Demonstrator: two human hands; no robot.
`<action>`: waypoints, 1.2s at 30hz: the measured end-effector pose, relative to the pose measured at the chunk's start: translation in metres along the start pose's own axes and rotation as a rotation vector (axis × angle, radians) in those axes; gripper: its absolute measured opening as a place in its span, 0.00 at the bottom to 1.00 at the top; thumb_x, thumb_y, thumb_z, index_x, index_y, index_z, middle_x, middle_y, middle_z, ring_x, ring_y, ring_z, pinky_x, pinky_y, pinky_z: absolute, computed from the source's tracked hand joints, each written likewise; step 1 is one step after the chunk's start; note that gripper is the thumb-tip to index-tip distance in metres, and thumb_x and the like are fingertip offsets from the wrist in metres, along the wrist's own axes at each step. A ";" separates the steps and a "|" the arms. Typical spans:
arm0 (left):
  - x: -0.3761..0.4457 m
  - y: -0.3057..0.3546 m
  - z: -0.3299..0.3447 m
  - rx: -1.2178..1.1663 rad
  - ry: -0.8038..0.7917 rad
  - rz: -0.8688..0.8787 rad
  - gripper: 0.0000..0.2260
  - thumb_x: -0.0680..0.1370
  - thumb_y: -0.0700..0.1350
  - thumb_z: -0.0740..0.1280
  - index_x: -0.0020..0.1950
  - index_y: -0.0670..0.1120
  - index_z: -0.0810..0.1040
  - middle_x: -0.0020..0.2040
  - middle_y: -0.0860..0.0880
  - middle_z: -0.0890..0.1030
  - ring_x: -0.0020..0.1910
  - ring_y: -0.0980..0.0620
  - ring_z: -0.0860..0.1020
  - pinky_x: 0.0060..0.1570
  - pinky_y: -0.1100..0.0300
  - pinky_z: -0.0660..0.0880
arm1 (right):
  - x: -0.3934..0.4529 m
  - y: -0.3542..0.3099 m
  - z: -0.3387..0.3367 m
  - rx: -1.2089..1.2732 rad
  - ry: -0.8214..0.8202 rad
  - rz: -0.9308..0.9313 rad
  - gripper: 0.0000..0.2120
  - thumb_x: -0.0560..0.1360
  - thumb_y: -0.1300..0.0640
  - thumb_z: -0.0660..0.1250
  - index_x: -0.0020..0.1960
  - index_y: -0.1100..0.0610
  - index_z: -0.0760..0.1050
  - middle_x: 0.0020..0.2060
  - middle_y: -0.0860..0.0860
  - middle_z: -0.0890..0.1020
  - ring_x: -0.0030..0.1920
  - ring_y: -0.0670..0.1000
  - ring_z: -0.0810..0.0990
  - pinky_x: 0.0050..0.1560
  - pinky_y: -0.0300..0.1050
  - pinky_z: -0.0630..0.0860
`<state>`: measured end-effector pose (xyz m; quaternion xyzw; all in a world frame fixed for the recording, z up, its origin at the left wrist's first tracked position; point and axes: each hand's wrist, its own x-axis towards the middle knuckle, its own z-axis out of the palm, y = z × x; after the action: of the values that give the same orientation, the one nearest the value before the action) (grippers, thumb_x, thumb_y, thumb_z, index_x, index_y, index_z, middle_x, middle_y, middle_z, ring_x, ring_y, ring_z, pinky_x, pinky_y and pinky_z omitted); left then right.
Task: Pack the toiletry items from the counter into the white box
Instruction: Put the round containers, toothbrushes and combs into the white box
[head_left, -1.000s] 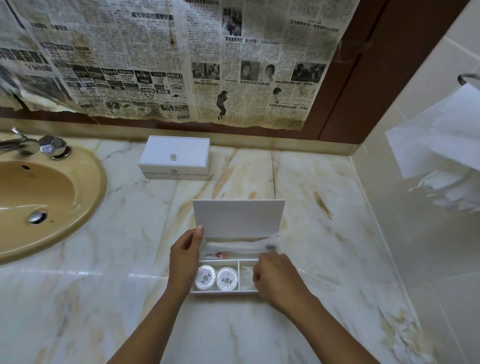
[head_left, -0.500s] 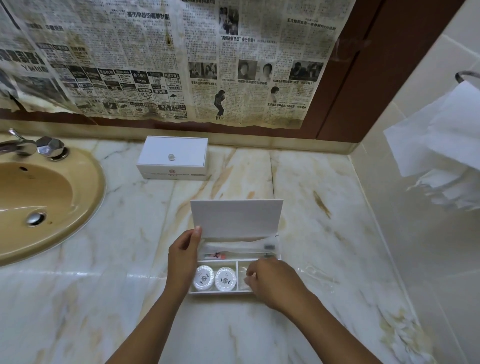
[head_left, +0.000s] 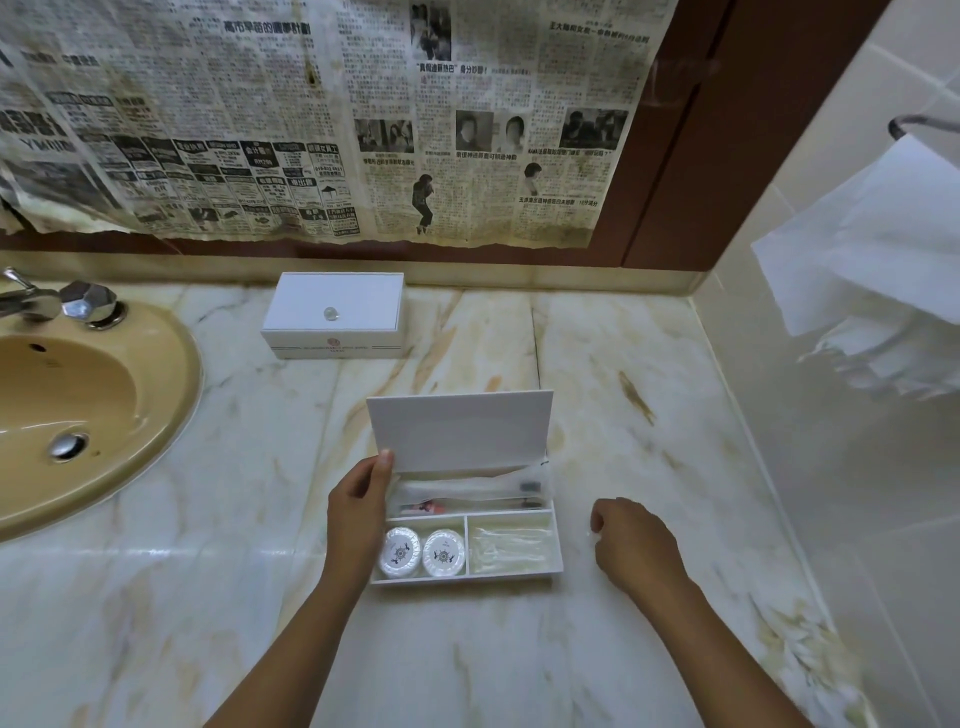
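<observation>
The white box stands open on the marble counter, its lid upright. Two round wrapped soaps lie in its front left compartment. A clear packet fills the front right one, and wrapped toothbrush packets lie along the back compartment. My left hand grips the box's left side, thumb on the lid's lower corner. My right hand rests on the counter just right of the box with fingers curled under. Whether it holds anything is hidden.
A second, closed white box stands at the back by the wall. The tan sink and chrome tap are at the left. White paper hangs from the right wall. Newspaper covers the mirror.
My right hand has left the box's front right compartment and moved right onto the counter, where a clear packet lay. The left hand has kept its hold on the box.
</observation>
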<state>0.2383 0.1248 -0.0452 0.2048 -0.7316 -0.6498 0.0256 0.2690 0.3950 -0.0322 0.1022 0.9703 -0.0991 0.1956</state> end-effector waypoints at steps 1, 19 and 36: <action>0.000 0.000 0.000 0.000 0.000 0.001 0.11 0.82 0.50 0.62 0.46 0.48 0.82 0.43 0.55 0.84 0.41 0.63 0.81 0.41 0.71 0.73 | 0.001 -0.001 0.001 0.011 -0.005 0.005 0.12 0.74 0.65 0.58 0.53 0.56 0.76 0.51 0.50 0.78 0.47 0.50 0.76 0.41 0.37 0.66; 0.001 -0.003 -0.001 -0.005 -0.004 0.012 0.12 0.82 0.50 0.62 0.45 0.46 0.81 0.41 0.52 0.84 0.40 0.61 0.79 0.40 0.73 0.73 | -0.003 0.000 0.001 0.008 0.001 0.015 0.08 0.75 0.63 0.57 0.44 0.56 0.75 0.41 0.49 0.77 0.38 0.50 0.72 0.28 0.35 0.59; 0.003 -0.005 -0.001 -0.017 0.001 0.003 0.14 0.82 0.52 0.63 0.45 0.45 0.82 0.42 0.51 0.84 0.40 0.59 0.80 0.40 0.71 0.75 | -0.026 -0.090 -0.014 0.125 -0.133 -0.374 0.10 0.71 0.65 0.59 0.41 0.55 0.78 0.43 0.53 0.81 0.43 0.53 0.78 0.38 0.40 0.69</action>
<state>0.2377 0.1223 -0.0505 0.2039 -0.7261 -0.6560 0.0286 0.2662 0.3075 0.0042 -0.0746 0.9494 -0.2000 0.2305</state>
